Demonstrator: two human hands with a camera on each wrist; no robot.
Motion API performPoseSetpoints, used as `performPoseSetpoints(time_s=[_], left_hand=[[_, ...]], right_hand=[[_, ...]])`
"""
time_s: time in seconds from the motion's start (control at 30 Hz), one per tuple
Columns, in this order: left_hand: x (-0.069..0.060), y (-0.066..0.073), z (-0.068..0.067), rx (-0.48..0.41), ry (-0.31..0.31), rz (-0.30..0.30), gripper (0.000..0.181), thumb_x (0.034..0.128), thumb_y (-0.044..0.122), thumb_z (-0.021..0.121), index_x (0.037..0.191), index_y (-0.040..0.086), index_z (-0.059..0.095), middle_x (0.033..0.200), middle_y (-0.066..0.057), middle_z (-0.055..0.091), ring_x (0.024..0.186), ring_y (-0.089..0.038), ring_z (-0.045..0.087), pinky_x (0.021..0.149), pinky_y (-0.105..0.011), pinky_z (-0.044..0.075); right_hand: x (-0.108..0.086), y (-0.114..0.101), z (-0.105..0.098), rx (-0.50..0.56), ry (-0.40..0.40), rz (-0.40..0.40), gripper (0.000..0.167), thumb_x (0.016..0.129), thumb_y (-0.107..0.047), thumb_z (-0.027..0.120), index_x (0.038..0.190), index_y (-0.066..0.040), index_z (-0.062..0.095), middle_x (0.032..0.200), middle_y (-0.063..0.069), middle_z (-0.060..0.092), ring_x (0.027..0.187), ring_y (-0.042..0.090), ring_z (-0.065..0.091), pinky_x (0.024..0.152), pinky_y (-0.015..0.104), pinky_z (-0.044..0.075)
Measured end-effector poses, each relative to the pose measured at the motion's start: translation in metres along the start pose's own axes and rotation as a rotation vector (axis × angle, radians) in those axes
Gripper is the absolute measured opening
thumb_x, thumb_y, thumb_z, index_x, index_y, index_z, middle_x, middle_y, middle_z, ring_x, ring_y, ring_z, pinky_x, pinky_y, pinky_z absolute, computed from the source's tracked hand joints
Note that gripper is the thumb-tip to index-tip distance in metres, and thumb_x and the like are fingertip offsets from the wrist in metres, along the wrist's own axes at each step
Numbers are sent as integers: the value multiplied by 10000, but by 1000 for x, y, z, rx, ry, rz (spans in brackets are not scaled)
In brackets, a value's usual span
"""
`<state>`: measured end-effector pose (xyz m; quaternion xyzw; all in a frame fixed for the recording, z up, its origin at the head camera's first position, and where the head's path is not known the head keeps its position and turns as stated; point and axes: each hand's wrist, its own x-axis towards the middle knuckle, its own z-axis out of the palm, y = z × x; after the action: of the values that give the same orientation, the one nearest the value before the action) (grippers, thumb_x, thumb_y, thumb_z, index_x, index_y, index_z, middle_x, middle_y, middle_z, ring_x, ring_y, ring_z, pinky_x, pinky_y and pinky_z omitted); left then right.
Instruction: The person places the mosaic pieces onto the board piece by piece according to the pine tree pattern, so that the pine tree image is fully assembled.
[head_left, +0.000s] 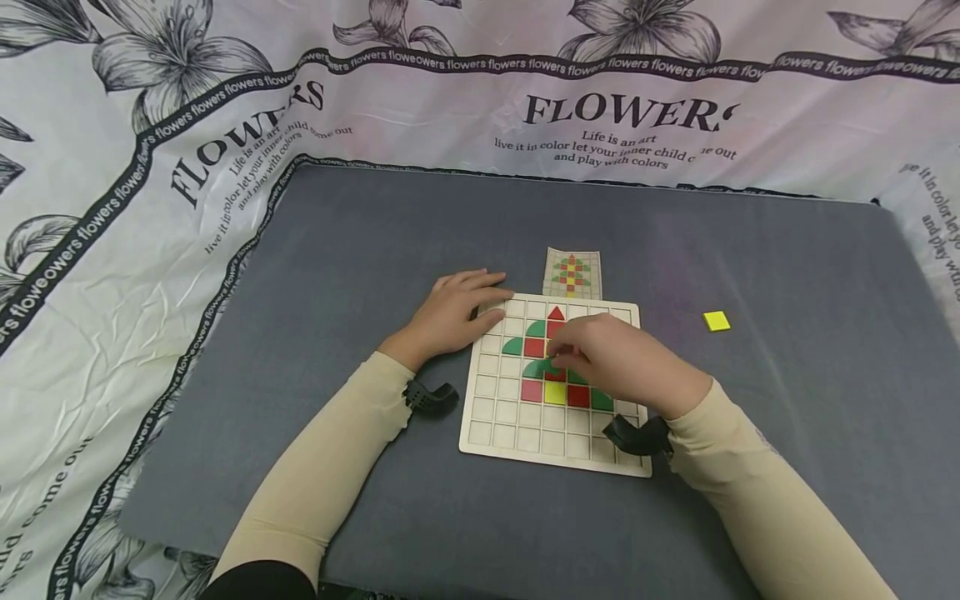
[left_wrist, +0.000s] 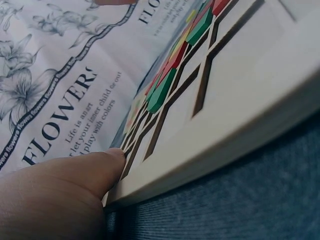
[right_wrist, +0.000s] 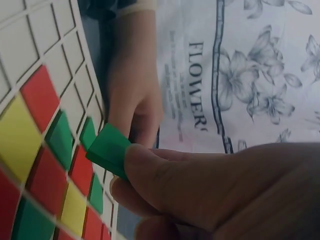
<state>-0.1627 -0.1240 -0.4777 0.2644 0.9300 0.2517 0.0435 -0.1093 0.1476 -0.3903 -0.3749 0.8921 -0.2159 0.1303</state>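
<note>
A square wooden grid board (head_left: 517, 439) lies on the grey table, partly filled with red, yellow and green tiles in a tree-like pattern. My left hand (head_left: 450, 312) rests at its upper left corner, fingers stretched out and the thumb (left_wrist: 107, 167) against the edge. Over the middle of the board, my right hand (head_left: 626, 358) pinches a green tile (right_wrist: 110, 149) between thumb and finger. That tile appears tilted above the board in the right wrist view. Part of the pattern, including some tiles on the right side, is hidden under my right hand.
Just behind the board lies a small pattern card (head_left: 572, 271) printed with a coloured tree. A loose yellow tile (head_left: 716, 321) sits on the table to the right. A flower-printed cloth (head_left: 450, 108) hangs behind the grey table (head_left: 375, 225).
</note>
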Motion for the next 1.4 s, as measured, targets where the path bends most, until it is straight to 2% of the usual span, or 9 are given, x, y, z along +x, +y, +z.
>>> performPoseSetpoints(time_s=[0.17, 0.43, 0.57, 0.73, 0.97, 1.27, 1.4], left_hand=[[0, 0, 0, -1, -2, 0, 445, 1104, 426, 540, 1511, 261, 607, 1662, 5, 429, 1583, -250, 294, 1277, -543, 184], [0, -1, 0, 2, -5, 8, 448, 1108, 428, 531, 1518, 263, 599, 1667, 6, 420, 1584, -251, 293, 1279, -553, 175], [0, -1, 0, 0, -3, 7, 444, 1108, 422, 534, 1515, 261, 602, 1664, 6, 425, 1582, -251, 296, 1278, -549, 178], [0, -1, 1, -1, -4, 7, 442, 1107, 421, 533, 1514, 262, 604, 1663, 4, 427, 1582, -251, 296, 1277, -552, 180], [-1, 0, 1, -1, 0, 6, 443, 1108, 422, 534, 1517, 266, 600, 1663, 8, 426, 1583, -245, 294, 1278, -552, 177], [-1, -1, 1, -3, 7, 7, 445, 1107, 421, 536, 1518, 264, 598, 1662, 9, 428, 1581, -241, 299, 1274, -542, 187], [0, -1, 1, -3, 7, 10, 444, 1105, 421, 538, 1516, 266, 601, 1661, 6, 430, 1580, -245, 301, 1270, -545, 191]], right_hand=[[11, -6, 8, 14, -20, -33, 81, 934, -55, 798, 955, -133, 784, 865, -59, 720, 736, 63, 604, 714, 306, 554], [24, -13, 23, 5, -41, -85, 66, 959, -95, 783, 987, -149, 806, 939, -66, 738, 863, 88, 663, 802, 325, 582], [28, -17, 30, -8, -56, -107, 63, 970, -97, 766, 982, -146, 805, 935, -60, 739, 877, 101, 666, 798, 309, 581], [28, -22, 36, -54, -70, -113, 65, 967, -88, 763, 986, -134, 805, 952, -37, 746, 875, 100, 690, 788, 283, 590], [26, -22, 40, -77, -50, -123, 88, 956, -85, 770, 974, -160, 813, 951, -45, 733, 883, 98, 690, 787, 280, 593], [26, -22, 46, -121, 18, -175, 97, 939, -74, 779, 914, -166, 797, 902, -44, 670, 818, 94, 671, 728, 268, 581], [24, -21, 42, -107, 6, -137, 116, 933, -57, 771, 907, -169, 788, 907, -49, 673, 792, 83, 654, 702, 275, 573]])
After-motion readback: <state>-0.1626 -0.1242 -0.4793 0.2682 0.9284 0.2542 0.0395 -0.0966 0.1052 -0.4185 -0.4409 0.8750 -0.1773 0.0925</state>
